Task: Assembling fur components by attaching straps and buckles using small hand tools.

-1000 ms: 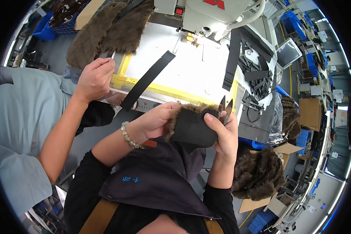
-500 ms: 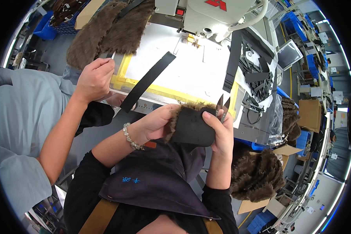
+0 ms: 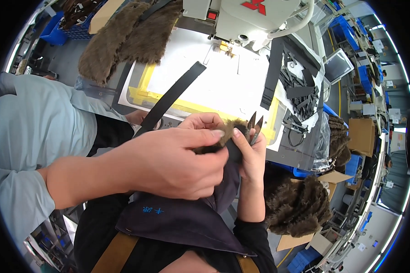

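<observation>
My right hand [image 3: 250, 152] grips a small brown fur piece with black backing [image 3: 234, 126], its thumb pressed on the edge. Thread snips [image 3: 256, 125] are tucked in the same hand, blades pointing up. My left hand [image 3: 202, 120] is closed on the fur piece's left side, mostly hidden behind a co-worker's hand [image 3: 177, 161]. That hand reaches in from the left, with thumb and fingers at the fur. Beyond, a long black strap [image 3: 177, 88] lies slanted over the front edge of the white work plate [image 3: 161, 54].
A sewing machine head [image 3: 246, 20] stands over the plate. Large fur pieces [image 3: 146, 41] lie at the far left. Black strips [image 3: 300, 91] are heaped on the right. A fur pile [image 3: 300, 204] rests in a box beside my right arm. The co-worker in light blue [image 3: 36, 132] is close on my left.
The co-worker's hand has come from the left across my left forearm to the fur piece. The fur piece has been turned, so less of its black backing shows.
</observation>
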